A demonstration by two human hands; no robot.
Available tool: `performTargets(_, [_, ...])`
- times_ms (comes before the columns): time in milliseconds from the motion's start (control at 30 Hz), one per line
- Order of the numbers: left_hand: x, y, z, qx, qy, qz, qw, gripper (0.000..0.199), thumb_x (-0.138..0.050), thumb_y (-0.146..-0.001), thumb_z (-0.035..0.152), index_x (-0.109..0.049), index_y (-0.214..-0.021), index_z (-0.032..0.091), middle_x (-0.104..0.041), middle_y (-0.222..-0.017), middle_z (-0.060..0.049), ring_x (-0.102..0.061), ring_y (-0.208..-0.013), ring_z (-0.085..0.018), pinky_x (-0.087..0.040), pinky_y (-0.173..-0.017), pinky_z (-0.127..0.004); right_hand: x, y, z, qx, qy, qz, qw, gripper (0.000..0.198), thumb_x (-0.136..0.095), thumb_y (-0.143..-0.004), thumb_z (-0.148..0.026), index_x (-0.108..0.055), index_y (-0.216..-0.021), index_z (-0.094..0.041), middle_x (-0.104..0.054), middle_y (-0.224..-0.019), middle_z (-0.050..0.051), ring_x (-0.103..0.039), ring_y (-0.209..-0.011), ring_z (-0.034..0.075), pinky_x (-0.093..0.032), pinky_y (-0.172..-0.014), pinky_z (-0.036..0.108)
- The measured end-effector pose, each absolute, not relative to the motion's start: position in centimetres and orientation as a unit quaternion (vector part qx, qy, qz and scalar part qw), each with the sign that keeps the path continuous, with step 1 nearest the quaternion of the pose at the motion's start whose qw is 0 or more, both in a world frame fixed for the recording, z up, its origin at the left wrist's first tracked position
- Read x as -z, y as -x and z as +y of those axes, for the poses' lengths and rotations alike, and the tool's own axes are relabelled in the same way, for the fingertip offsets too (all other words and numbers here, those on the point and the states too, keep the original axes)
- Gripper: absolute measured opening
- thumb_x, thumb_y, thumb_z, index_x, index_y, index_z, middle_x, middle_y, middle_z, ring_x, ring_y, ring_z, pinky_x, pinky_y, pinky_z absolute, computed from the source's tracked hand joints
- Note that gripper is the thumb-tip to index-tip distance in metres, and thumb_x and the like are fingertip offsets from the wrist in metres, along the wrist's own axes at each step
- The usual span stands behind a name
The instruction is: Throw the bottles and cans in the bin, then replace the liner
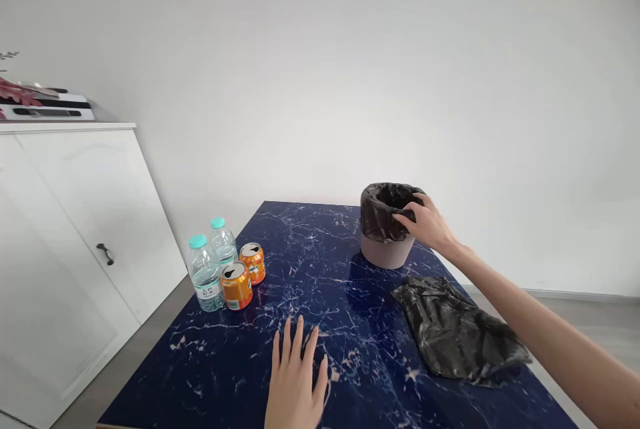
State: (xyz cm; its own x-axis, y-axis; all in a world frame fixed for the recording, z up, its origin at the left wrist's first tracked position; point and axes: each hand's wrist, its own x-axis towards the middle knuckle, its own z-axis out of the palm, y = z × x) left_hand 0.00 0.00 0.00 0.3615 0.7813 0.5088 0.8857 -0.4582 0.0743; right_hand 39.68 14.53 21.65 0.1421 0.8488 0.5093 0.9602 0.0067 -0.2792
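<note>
At the far right of the blue marbled table (320, 256) stands a round, grey-brown trash can (386, 253). A black plastic liner (377, 219) is folded over its rim. My right hand (429, 221) pinches the lined rim on the near right side, thumb outside and fingers over the edge. Palm down near the front of the table, my left hand (295, 379) lies flat with its fingers spread, holding nothing. Below my right forearm, a loose black plastic bag (455, 336) lies crumpled and spread out.
Two clear water bottles with teal caps, a front one (205, 279) and a rear one (223, 242), stand upright at the left edge. Beside them are two orange soda cans, one near (237, 288) and one farther (253, 264). A white cabinet (75, 236) stands left.
</note>
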Motion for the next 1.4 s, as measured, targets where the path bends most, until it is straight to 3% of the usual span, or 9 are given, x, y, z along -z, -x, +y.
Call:
performTargets(233, [0.1,0.1,0.2,0.247,0.823,-0.502,0.097,0.057,-0.049,-0.110,0.043,-0.047,-0.166,0.034,-0.044,-0.173,-0.006,-0.046,-0.155,-0.043,-0.049,-0.119,-0.068,-23.1,-35.8,7.7,0.053,0.610,-0.723,0.319,0.038,-0.061,-0.103,-0.059,-0.078,-0.110,-0.026,-0.049,-0.164,0.013,-0.064,-0.135,0.035,-0.063,-0.097,0.047])
performTargets(533, [0.1,0.4,0.2,0.238,0.831,-0.500,0.050,0.052,-0.051,-0.109,0.048,-0.057,-0.159,0.036,-0.056,-0.165,-0.003,-0.051,-0.153,-0.042,-0.050,-0.119,-0.066,-23.9,-31.3,0.6,-0.046,0.504,-0.795,0.334,0.032,-0.057,-0.106,-0.057,-0.076,-0.111,-0.032,-0.038,-0.175,0.004,-0.053,-0.149,0.039,-0.069,-0.070,0.038])
performTargets(667, [-0.7,0.3,-0.1,0.247,0.830,-0.499,0.042,0.047,-0.051,-0.109,0.048,-0.063,-0.151,0.032,-0.061,-0.160,-0.004,-0.054,-0.151,-0.041,-0.051,-0.118,-0.067,-23.8,-31.8,0.4,-0.063,0.498,-0.794,0.344,0.030,-0.061,-0.104,-0.058,-0.076,-0.110,-0.032,-0.038,-0.175,0.004,-0.044,-0.157,0.038,-0.067,-0.098,0.049])
performTargets(733, [-1.1,0.2,-0.3,0.252,0.830,-0.496,0.034,0.046,-0.050,-0.110,0.047,-0.062,-0.150,0.031,-0.063,-0.158,-0.005,-0.059,-0.147,-0.038,-0.051,-0.118,-0.066,-23.4,-32.3,0.5,-0.092,0.496,-0.786,0.358,0.033,-0.065,-0.102,-0.058,-0.073,-0.123,-0.034,-0.033,-0.178,0.003,-0.040,-0.160,0.036,-0.059,-0.112,0.052])
performTargets(900, [-1.5,0.2,-0.5,0.258,0.832,-0.490,0.015,0.046,-0.049,-0.110,0.046,-0.060,-0.151,0.030,-0.065,-0.156,-0.006,-0.063,-0.143,-0.035,-0.051,-0.120,-0.064,-20.5,-32.4,1.2,-0.220,0.477,-0.727,0.442,0.075,-0.060,-0.103,-0.065,-0.034,-0.169,-0.039,-0.020,-0.183,0.006,-0.029,-0.165,0.031,-0.036,-0.129,0.056])
performTargets(1000, [-1.4,0.2,-0.6,0.259,0.834,-0.487,0.006,0.042,-0.051,-0.109,0.045,-0.065,-0.147,0.031,-0.065,-0.156,-0.005,-0.063,-0.143,-0.035,-0.051,-0.120,-0.065,-18.1,-31.5,2.1,-0.293,0.493,-0.637,0.515,0.072,-0.039,-0.109,-0.070,-0.023,-0.173,-0.042,-0.023,-0.182,0.001,-0.027,-0.166,0.027,-0.033,-0.130,0.056])
performTargets(1133, [-1.5,0.4,-0.6,0.252,0.839,-0.482,0.001,0.040,-0.051,-0.109,0.046,-0.068,-0.143,0.031,-0.064,-0.157,-0.004,-0.064,-0.142,-0.036,-0.053,-0.118,-0.067,-17.1,-30.5,4.3,-0.365,0.519,-0.515,0.577,0.074,-0.021,-0.108,-0.075,-0.034,-0.170,-0.037,-0.036,-0.177,0.001,-0.031,-0.164,0.028,-0.035,-0.130,0.056])
performTargets(1267, [-1.9,0.7,-0.4,0.234,0.848,-0.475,-0.007,0.039,-0.052,-0.109,0.046,-0.070,-0.141,0.032,-0.065,-0.156,-0.005,-0.065,-0.140,-0.037,-0.058,-0.113,-0.065,-20.7,-30.6,6.9,-0.281,0.528,-0.493,0.632,0.075,-0.024,-0.108,-0.073,-0.047,-0.163,-0.027,-0.053,-0.166,0.009,-0.042,-0.160,0.027,-0.030,-0.134,0.049])
performTargets(1400, [-1.7,0.3,-0.8,0.243,0.844,-0.478,-0.018,0.039,-0.059,-0.105,0.038,-0.068,-0.142,0.032,-0.066,-0.155,-0.004,-0.065,-0.140,-0.036,-0.059,-0.113,-0.062,-25.6,-29.5,7.5,-0.233,0.467,-0.534,0.665,0.071,-0.029,-0.108,-0.076,-0.067,-0.139,-0.025,-0.061,-0.159,0.010,-0.052,-0.153,0.027,-0.037,-0.132,0.047])
